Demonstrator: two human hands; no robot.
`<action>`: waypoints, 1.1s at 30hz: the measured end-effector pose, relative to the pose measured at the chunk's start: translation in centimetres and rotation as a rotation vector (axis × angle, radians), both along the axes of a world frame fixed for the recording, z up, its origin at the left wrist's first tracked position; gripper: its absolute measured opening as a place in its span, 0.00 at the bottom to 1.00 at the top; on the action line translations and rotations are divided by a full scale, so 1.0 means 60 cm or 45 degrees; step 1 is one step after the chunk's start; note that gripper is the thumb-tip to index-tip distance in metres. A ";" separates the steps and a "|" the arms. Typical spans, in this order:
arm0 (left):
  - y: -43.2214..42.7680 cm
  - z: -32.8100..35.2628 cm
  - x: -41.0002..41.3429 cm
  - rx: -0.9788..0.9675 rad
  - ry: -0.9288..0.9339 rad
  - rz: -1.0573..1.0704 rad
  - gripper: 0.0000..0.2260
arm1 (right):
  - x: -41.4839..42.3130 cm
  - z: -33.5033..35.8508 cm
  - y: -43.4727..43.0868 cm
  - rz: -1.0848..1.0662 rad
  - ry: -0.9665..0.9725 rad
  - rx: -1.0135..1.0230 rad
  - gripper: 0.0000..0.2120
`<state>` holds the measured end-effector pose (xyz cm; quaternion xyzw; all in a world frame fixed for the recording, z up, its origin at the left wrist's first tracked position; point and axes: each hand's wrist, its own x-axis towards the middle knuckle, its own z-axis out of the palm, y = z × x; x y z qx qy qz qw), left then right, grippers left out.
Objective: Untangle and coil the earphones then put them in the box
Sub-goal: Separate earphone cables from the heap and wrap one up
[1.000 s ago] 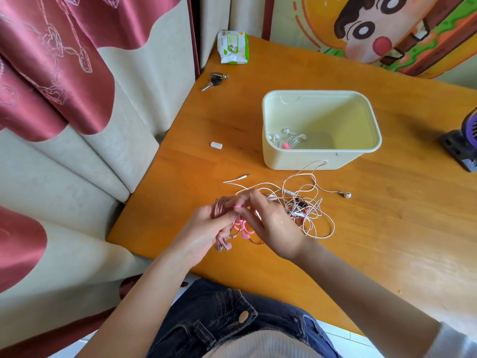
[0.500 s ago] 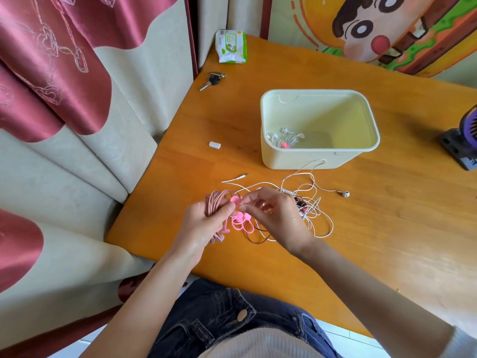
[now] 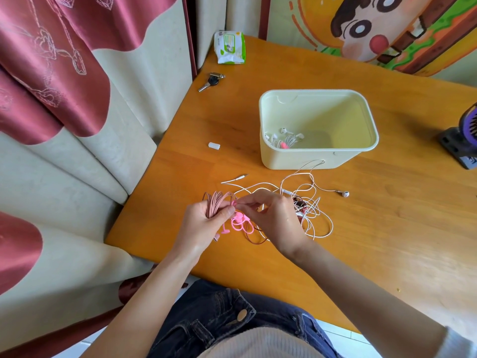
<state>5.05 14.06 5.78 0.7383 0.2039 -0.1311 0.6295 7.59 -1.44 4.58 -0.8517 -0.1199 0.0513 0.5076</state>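
**Head view.** Landmark for all placings: cream plastic rectangular box (image 3: 309,161), open-topped, standing on the orange wooden table (image 3: 387,228).

1. Coiled white earphones with a pink fastener (image 3: 286,139): inside the box, at its near left corner.
2. Left hand (image 3: 204,223): in front of the box and off to its left. The fingers are curled round a coiled bundle of dusty-pink earphone cord (image 3: 215,202), and the thumb presses on top.
3. Right hand (image 3: 273,218): in front of the box, just beside the left hand. Thumb and forefinger pinch the tip of a bright pink silicone cable tie (image 3: 238,223); the remaining fingers are loosely bent.
4. Loose tangle of white earphone wire (image 3: 309,202): on the table between the box and the right hand. One earbud trails right and the jack plug trails left.

Step in hand, as judged: binding the pink coil.

Next move calls for:
- passing the tie round the bundle's middle and fastening it
- keeping the left grip firm so the loops do not spring
- lifting the coil over the box rim

The white tangle remains to be done.
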 end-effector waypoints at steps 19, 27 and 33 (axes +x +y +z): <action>-0.004 0.003 0.005 -0.058 0.020 -0.011 0.06 | -0.005 0.010 0.014 -0.009 0.422 0.319 0.05; 0.004 -0.002 0.003 0.021 -0.011 -0.150 0.08 | -0.007 0.012 0.013 -0.053 0.528 0.393 0.02; 0.009 -0.004 -0.001 0.103 -0.023 -0.200 0.08 | -0.006 0.009 0.006 -0.045 0.683 0.453 0.02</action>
